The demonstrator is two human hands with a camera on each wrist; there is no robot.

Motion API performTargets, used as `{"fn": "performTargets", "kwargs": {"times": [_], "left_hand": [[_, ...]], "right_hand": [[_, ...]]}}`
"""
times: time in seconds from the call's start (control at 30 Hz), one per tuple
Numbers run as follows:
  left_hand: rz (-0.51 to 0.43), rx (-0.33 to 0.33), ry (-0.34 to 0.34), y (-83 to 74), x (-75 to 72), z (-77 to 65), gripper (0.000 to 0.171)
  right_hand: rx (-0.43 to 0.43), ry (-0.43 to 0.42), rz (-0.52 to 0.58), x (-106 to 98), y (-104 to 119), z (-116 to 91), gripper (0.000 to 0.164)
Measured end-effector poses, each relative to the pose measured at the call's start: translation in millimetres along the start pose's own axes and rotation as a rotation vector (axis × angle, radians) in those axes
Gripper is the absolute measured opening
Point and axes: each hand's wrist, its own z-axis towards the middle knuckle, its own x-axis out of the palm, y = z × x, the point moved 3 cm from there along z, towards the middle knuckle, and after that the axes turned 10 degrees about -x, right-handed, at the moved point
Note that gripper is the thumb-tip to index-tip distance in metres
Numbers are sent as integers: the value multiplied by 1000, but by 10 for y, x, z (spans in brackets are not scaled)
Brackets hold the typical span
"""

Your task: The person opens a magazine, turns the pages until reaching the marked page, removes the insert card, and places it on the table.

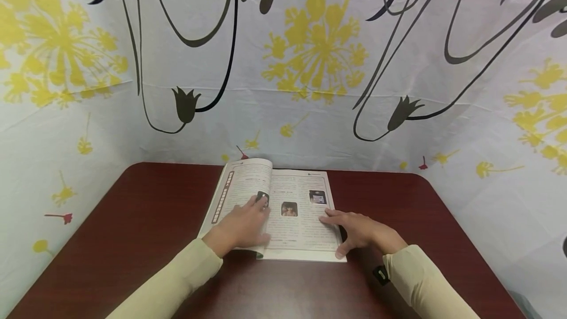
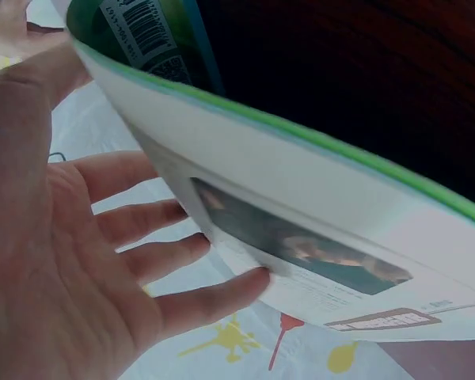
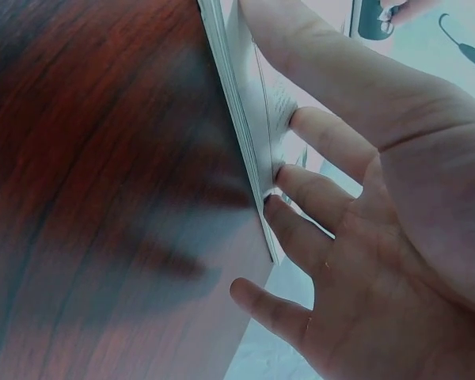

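An open magazine (image 1: 292, 235) with printed text and small photos lies on the dark red-brown table; its left side bulges upward. On the left page (image 1: 241, 186) rests my left hand (image 1: 243, 223), fingers extended toward the spine. The left wrist view has that hand (image 2: 103, 261) with fingers spread, fingertips at the curved page, and a barcode on the green cover (image 2: 150, 36). My right hand (image 1: 363, 230) touches the right page near its outer edge, thumb by the lower corner. In the right wrist view its fingers (image 3: 317, 190) are loosely extended along the page edge, not curled round it.
The table (image 1: 398, 201) has rounded back corners and reaches a white cloth (image 1: 248, 68) patterned with yellow and grey flowers behind it. Cloth also hangs on both sides. A small black object (image 1: 381, 275) sits at the right wrist.
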Motion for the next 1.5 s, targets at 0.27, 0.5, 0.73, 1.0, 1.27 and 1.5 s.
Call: {"fn": "performTargets", "kwargs": {"times": [0.27,0.5,0.73,1.0,1.27,1.5], "left_hand": [[55,89,-177,-34,45,66,53],[-7,200,-157,-182,66,95,55],[29,297,-138,-330,119,96,63],[41,256,-108,-395,141,71,80],[57,248,-151,-375,159,63,95],[65,250,-177,-360,182,55,92]], "right_hand": [[3,11,8,-18,8,3,97],[16,10,13,-24,16,3,97],[19,-13,14,-28,15,9,90],[-5,-27,15,-34,4,14,81],[-24,-44,32,-72,2,52,78],[-20,-63,90,-74,-68,52,86]]}}
